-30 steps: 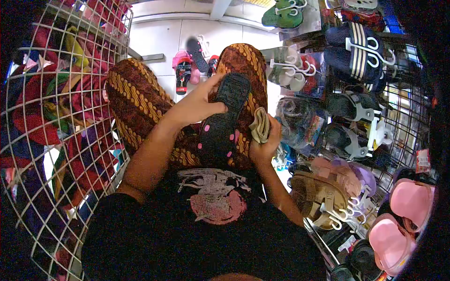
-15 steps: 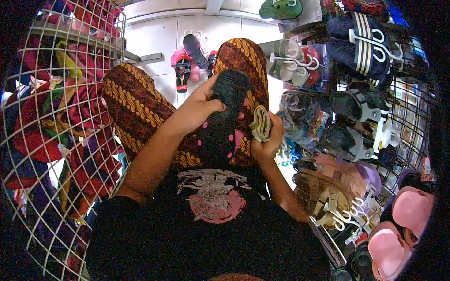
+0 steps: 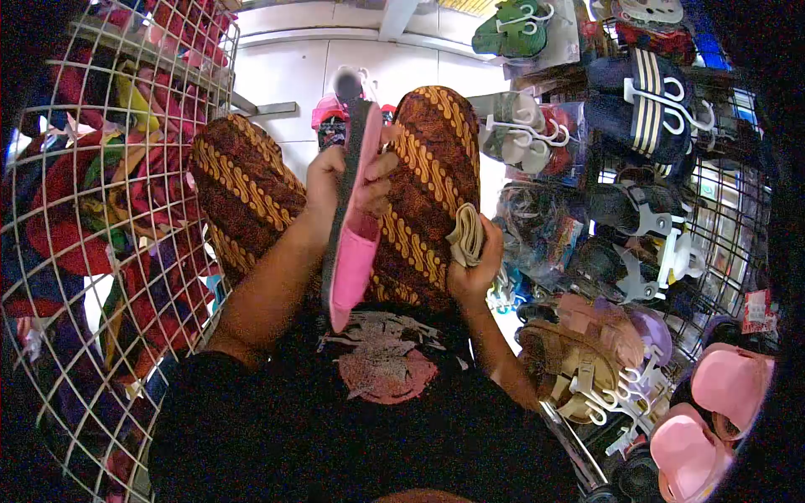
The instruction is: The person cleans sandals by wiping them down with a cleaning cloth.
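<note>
My left hand [image 3: 340,183] grips a pink sandal with a black sole [image 3: 350,218] near its toe end. The sandal stands on its edge over my lap, sole facing left, pink upper facing right. My right hand [image 3: 474,268] is closed around a folded beige cloth [image 3: 466,235], resting against my right thigh. My knees, in brown and gold patterned trousers [image 3: 428,168], rise on both sides of the sandal.
A white wire basket [image 3: 101,251] full of colourful footwear stands at my left. A rack of hanging sandals and slippers [image 3: 646,218] fills the right side. A pair of pink and black sandals [image 3: 331,126] lies on the white floor beyond my knees.
My left hand has turned the sandal from sole-up and flat to standing on its edge, so the pink upper now shows. The right hand still holds the cloth in the same place.
</note>
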{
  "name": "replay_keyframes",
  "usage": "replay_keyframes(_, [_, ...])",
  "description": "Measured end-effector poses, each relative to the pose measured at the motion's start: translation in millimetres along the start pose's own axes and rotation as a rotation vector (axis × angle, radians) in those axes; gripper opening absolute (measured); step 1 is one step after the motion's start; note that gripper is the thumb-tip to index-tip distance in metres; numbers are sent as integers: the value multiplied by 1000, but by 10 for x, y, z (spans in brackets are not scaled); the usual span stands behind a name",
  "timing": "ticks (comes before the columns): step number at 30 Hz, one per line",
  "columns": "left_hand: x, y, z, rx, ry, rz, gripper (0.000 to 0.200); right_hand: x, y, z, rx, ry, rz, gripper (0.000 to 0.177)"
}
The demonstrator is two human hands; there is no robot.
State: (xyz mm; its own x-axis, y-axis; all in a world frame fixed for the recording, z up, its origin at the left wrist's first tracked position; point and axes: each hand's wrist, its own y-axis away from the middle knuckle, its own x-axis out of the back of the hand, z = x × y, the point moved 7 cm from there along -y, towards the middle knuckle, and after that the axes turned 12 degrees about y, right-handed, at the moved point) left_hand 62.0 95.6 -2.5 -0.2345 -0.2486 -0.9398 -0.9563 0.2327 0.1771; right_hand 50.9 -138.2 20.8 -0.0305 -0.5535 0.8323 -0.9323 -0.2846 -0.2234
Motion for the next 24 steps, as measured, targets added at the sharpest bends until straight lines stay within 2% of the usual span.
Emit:
replay_keyframes(3, [-81,40,-141,6,-214,-24,63,36,-33,-78,32,13,26,49])
replay_keyframes(5, [-209,105,-243,-6,-296,-85,67,14,-26,-75,52,75,51,51])
replay_keyframes(7, [-259,143,-344,62,-326,-189,71,35,-16,-92,64,83,75,51])
replay_keyframes(8, [-259,170,-367,102,-261,-183,76,61,-19,-115,69,59,85,50])
replay_keyframes(11, [-240,184,-356,96,-332,-202,76,236,-148,-317,127,-18,163,46])
replay_keyframes(13, [-237,206,-348,90,-347,-145,74,347,-257,-457,147,-59,253,44])
replay_keyframes(15, [-200,229,-338,75,-401,-111,72,325,-393,-533,-66,-375,40,45])
replay_keyframes(17, [-108,223,-326,78,-418,-125,70,585,-569,-1131,382,5,31,47])
replay_keyframes(20, [-76,153,-328,37,-483,-21,70,697,-695,-1585,623,79,-130,53])
replay_keyframes(23, [-106,223,-349,8,-587,26,75,619,-752,-1584,603,233,-105,59])
replay_keyframes(24, [-118,278,-377,5,-624,22,77,613,-812,-1498,513,190,-106,61])
